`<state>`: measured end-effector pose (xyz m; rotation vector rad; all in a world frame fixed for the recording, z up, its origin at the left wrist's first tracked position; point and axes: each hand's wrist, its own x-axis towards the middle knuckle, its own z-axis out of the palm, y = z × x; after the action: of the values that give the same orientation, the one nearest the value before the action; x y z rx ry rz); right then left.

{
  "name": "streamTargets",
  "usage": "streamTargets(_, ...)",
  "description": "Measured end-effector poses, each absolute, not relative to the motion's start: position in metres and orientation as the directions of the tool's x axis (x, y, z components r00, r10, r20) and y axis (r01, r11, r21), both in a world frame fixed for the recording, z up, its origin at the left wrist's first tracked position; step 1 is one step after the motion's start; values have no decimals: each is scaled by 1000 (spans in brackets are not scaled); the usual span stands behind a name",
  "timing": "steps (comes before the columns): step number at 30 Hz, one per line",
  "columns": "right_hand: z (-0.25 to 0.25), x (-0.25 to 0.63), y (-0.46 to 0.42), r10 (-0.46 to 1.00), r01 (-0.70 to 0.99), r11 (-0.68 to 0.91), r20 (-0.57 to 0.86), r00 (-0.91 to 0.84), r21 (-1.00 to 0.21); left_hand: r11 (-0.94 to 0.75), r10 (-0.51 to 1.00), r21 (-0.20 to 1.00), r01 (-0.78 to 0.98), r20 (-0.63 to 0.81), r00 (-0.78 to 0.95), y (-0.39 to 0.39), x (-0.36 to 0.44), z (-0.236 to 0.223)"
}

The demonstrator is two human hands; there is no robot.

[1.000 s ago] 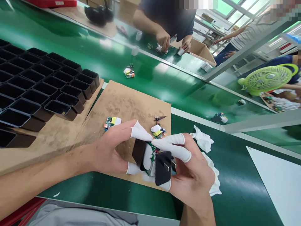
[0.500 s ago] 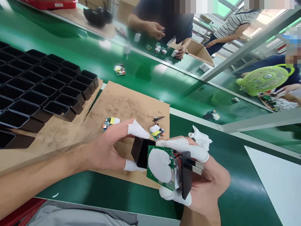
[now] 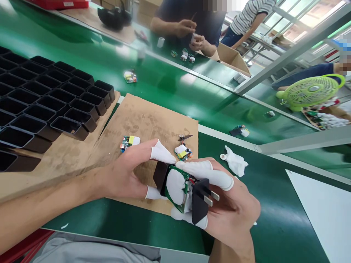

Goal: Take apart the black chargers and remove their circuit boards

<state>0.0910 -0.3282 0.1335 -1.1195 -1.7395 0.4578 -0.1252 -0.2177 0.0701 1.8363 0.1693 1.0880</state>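
Note:
My left hand [image 3: 128, 171], with white finger cots, pinches a black plastic charger shell [image 3: 160, 174] between thumb and forefinger. My right hand [image 3: 230, 208] grips a green circuit board [image 3: 179, 199] joined to a black plug cap with two metal prongs [image 3: 203, 199]. The board's end sits at the shell's mouth, partly inside it. Both hands hover over the near edge of a brown cardboard sheet [image 3: 145, 120]. Two small loose circuit boards lie on that sheet: one [image 3: 129, 141] to the left of my hands, another [image 3: 183, 151] just beyond them.
Rows of empty black shells [image 3: 46, 98] fill the left side. A crumpled white glove [image 3: 234, 162] lies on the green belt [image 3: 274, 219]. More boards [image 3: 130, 76] ride the far conveyor. Other people work across it, beside a green fan [image 3: 309, 91].
The board and plug cap tilted away from the shell half a second ago, then came back and slid further into its mouth. Boards on the far conveyor drifted left.

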Motion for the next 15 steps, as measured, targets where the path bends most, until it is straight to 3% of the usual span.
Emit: streamTargets(15,130,91,-326,832,509,528,536,-147,-680,-583,519,764,-276,612,597,-216,-127,71)
